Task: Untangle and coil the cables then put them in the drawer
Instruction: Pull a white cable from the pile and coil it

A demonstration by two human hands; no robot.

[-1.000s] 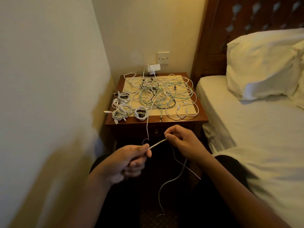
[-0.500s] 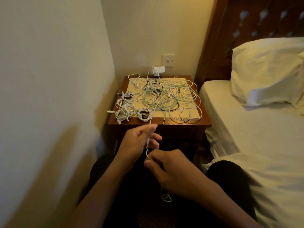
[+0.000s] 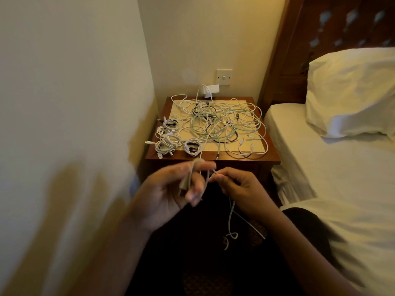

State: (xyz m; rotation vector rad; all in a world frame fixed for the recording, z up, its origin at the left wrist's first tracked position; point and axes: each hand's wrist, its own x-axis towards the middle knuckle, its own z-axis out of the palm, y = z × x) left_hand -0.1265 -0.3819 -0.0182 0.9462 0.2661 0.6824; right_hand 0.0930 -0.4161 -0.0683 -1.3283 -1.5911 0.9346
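Observation:
A white cable (image 3: 230, 216) runs from the tangle down to my hands and hangs toward the floor. My left hand (image 3: 171, 193), blurred, has loops of this cable wound round its fingers. My right hand (image 3: 237, 186) pinches the cable close beside the left one. A tangled heap of white, pale green and black cables (image 3: 224, 124) covers the wooden bedside table (image 3: 269, 159). Several small coiled cables (image 3: 171, 139) lie at the table's left front. The drawer front is hidden behind my hands.
A wall (image 3: 64, 124) stands close on the left and a bed (image 3: 342, 178) with a pillow (image 3: 350, 92) on the right. A white charger (image 3: 210, 89) sits plugged in below a wall switch (image 3: 224, 76). My dark-clad legs fill the gap below.
My left hand has turned palm up with cable loops round its fingers. My right hand has risen to the left hand's level. The hanging tail is shorter.

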